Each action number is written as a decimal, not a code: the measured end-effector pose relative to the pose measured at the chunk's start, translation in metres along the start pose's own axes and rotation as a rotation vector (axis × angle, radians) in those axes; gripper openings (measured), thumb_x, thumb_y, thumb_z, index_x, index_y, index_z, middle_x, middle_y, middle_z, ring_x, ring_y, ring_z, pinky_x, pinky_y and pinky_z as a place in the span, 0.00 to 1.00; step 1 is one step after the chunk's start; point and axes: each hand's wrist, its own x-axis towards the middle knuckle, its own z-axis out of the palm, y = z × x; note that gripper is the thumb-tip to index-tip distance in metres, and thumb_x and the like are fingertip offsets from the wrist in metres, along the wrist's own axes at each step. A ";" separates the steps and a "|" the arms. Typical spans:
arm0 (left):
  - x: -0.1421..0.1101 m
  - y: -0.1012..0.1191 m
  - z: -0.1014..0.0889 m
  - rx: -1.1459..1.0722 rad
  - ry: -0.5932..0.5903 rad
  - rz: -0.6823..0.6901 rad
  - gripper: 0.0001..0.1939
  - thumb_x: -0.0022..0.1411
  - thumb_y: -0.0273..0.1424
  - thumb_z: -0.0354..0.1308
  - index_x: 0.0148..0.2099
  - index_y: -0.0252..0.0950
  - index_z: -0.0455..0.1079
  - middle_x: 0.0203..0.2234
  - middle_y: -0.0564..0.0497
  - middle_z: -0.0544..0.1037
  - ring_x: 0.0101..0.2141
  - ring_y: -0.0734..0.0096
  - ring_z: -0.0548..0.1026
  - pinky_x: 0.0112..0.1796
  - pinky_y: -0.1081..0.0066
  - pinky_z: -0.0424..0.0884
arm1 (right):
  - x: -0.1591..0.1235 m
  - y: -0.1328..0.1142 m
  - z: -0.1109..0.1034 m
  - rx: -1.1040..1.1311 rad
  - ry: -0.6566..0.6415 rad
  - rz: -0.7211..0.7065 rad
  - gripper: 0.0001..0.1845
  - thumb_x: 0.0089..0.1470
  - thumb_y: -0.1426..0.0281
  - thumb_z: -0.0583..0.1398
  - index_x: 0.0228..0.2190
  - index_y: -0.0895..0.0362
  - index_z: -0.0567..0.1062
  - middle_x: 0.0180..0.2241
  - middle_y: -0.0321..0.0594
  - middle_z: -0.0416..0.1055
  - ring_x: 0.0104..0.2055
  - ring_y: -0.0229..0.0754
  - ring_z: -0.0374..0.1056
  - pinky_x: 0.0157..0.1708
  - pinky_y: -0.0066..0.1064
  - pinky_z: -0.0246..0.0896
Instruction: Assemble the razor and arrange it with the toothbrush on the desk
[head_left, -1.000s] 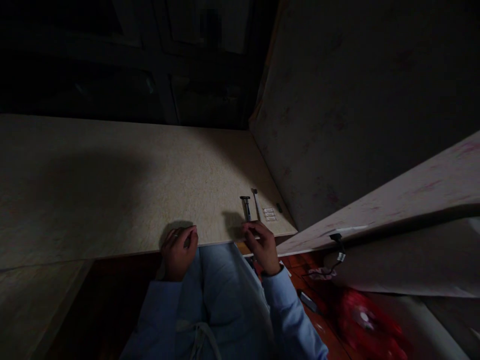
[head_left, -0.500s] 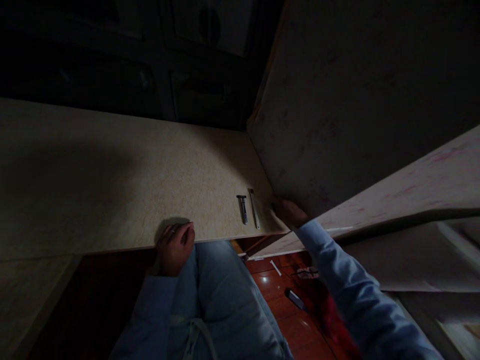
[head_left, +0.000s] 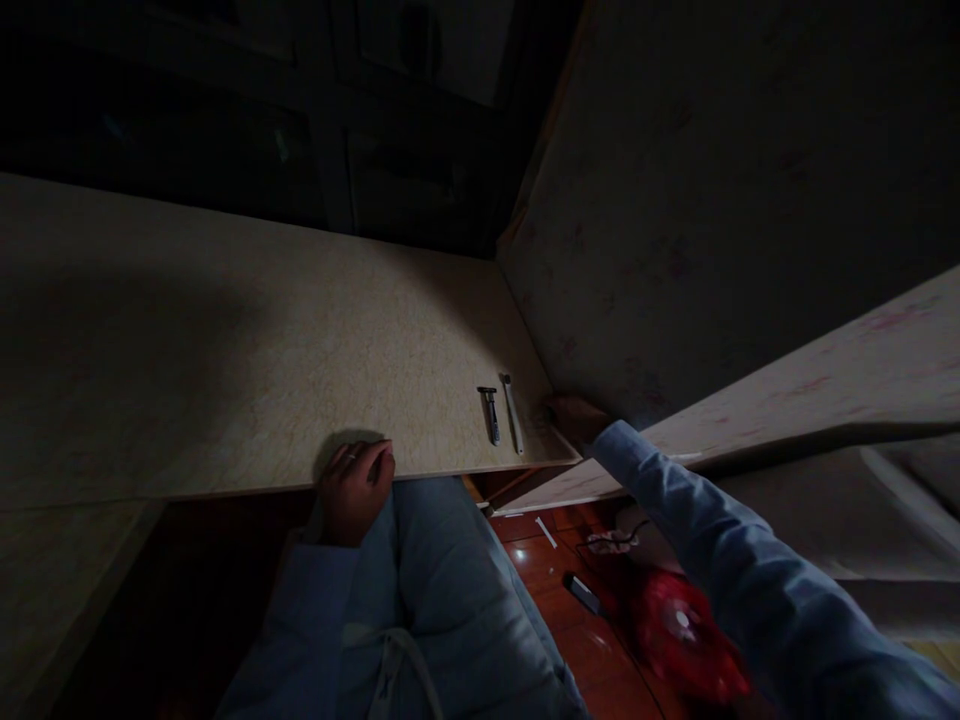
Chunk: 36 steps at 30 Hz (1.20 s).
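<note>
"Where are the razor [head_left: 491, 415] and the toothbrush [head_left: 513, 415]?"

"On the bench [head_left: 300, 380], close to its front edge at the right end. They lie side by side, apart from each other, heads pointing away from the person. The toothbrush is the one nearer the wall [head_left: 675, 250]."

"And the right hand [head_left: 576, 418]?"

"Down in the corner, to the right of the toothbrush, where the bench meets the wall. It's dim there and the fingers are turned away from us, so I can't tell whether they're open or closed, or on what."

"The left hand [head_left: 356, 490]?"

"Resting at the front edge, well to the left of the razor. The fingers are curled, with a ring on one. Whether it's fully closed, I can't tell from here."

"Any containers about?"

"There's a reddish-brown compartment [head_left: 517, 482] under the bench's front edge, below the toothbrush. Too dark to make out what's inside. Then a red bag [head_left: 686, 650] on the floor [head_left: 540, 575], with a pale round spot [head_left: 682, 619] showing on it. I can't say if that's printed on or something within."

"Beside the bag?"

"A slim dark device [head_left: 582, 594], to its left, and a white strip [head_left: 546, 532] lying nearer the bench."
</note>
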 end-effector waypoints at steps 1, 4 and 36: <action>0.000 0.000 0.000 -0.004 -0.005 -0.004 0.08 0.66 0.30 0.56 0.37 0.39 0.77 0.29 0.48 0.83 0.32 0.60 0.78 0.38 0.64 0.72 | 0.000 -0.002 -0.005 0.004 -0.019 0.011 0.18 0.56 0.81 0.59 0.46 0.62 0.80 0.45 0.53 0.81 0.46 0.48 0.77 0.49 0.33 0.67; 0.000 -0.001 0.000 -0.006 -0.015 -0.012 0.09 0.67 0.30 0.55 0.37 0.39 0.77 0.30 0.48 0.83 0.33 0.60 0.79 0.38 0.63 0.72 | 0.001 -0.008 -0.022 0.023 -0.067 0.057 0.18 0.55 0.79 0.59 0.47 0.63 0.80 0.45 0.56 0.81 0.45 0.49 0.78 0.46 0.32 0.67; 0.000 0.003 -0.001 0.064 0.004 0.013 0.07 0.65 0.28 0.58 0.36 0.37 0.77 0.29 0.47 0.83 0.32 0.60 0.78 0.38 0.64 0.71 | -0.040 -0.080 -0.020 0.109 0.025 0.479 0.19 0.61 0.60 0.58 0.50 0.52 0.78 0.48 0.49 0.79 0.44 0.51 0.79 0.37 0.32 0.66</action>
